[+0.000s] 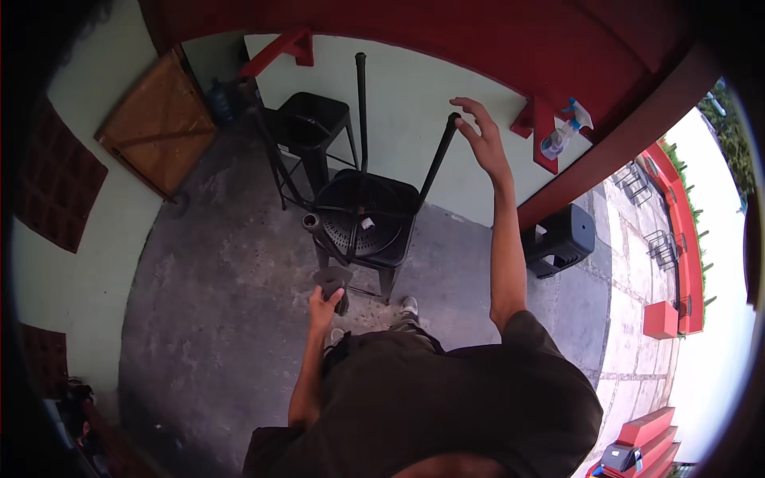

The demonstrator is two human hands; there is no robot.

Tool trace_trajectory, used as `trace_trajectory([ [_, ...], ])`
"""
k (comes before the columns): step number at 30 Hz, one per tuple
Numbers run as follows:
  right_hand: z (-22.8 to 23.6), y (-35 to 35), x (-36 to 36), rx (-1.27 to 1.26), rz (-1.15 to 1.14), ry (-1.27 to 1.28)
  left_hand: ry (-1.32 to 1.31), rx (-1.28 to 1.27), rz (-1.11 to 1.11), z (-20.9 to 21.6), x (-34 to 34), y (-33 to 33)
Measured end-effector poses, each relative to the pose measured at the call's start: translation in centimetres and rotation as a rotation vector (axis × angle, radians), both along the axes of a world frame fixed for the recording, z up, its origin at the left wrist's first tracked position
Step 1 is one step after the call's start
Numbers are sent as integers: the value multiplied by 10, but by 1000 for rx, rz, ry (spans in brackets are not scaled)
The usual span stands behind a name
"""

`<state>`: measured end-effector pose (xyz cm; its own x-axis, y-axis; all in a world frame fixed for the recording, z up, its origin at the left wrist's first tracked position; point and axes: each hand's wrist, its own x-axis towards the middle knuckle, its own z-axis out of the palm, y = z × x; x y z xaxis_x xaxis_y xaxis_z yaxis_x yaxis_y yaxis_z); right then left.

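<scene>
A black metal stool (368,219) lies upside down on top of another stool, its legs pointing up toward me. My left hand (322,309) is closed on a grey cloth (332,279), just below the open end of the nearest leg (309,220). My right hand (483,137) is raised with its fingers spread, the thumb right beside the tip of the right-hand leg (453,119); I cannot tell whether it touches. My shoes (409,306) stand close to the lower stool's feet.
Another black stool (312,119) stands behind against the pale wall. A wooden board (159,119) leans at the left, with a blue water jug (220,97) near it. A spray bottle (561,137) sits on a red bracket. A black box (562,239) rests on the concrete floor at right.
</scene>
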<state>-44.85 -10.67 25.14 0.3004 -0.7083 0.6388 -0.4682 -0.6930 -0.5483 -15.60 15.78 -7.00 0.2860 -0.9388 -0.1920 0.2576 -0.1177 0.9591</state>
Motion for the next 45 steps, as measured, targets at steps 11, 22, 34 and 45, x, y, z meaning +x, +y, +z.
trace_trajectory([
  [11,-11,24,-38,370,413,-126,-728,28,642,28,-34,-64],
  [22,-14,68,5,313,638,-201,-551,149,801,51,-5,-66],
  [34,-19,82,38,346,763,-171,-44,-377,185,205,-162,-48],
  [45,-12,85,30,259,597,-123,-576,-396,241,212,-150,-89],
])
